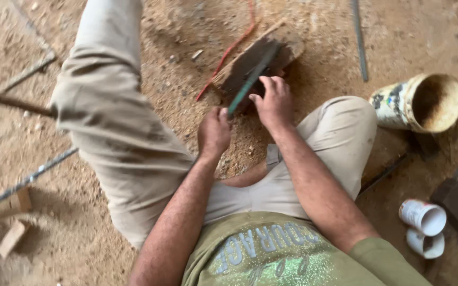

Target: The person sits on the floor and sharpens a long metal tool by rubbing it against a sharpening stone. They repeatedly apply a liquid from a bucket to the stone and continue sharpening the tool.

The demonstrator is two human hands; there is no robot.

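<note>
While the person sits on sawdust-strewn ground, the left hand (214, 132) is fisted round the near end of a green saw blade (251, 80). Just right, the right hand (274, 101) presses curled fingers on a dark wood block (250, 66). Farther right lies an open can (424, 102), well apart.

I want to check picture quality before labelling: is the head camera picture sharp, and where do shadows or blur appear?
Head view: soft daylight, no glare; the left hand and right hand on the green tool are slightly blurred; the tilted can has a dark shadowed inside; the rod at the left edge is smeared; wide lens stretches the knees.
</note>
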